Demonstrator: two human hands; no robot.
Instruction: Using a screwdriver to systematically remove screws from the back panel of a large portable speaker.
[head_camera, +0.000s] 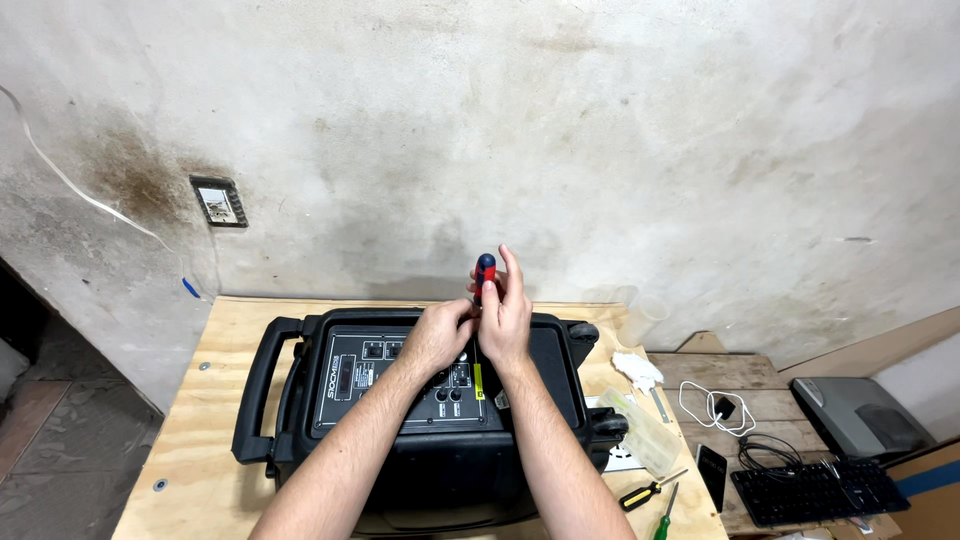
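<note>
A black portable speaker box (400, 420) lies on its back on a plywood table (210, 430), control panel facing up, carry handle at its left. A screwdriver with a red and blue handle (485, 272) stands upright over the panel's far edge. My right hand (505, 315) wraps around the handle, fingers reaching up to its top. My left hand (438, 335) sits just left of it, fingertips pinching the shaft low down near the panel. The screwdriver's tip is hidden behind my hands.
At the table's right lie a clear plastic bag (645, 430), a white rag (636, 368), a yellow-handled screwdriver (645, 493) and a green one (664, 520). Further right are a white cable (715, 408), a black phone (711, 475), a keyboard (815, 490). A stained wall stands behind.
</note>
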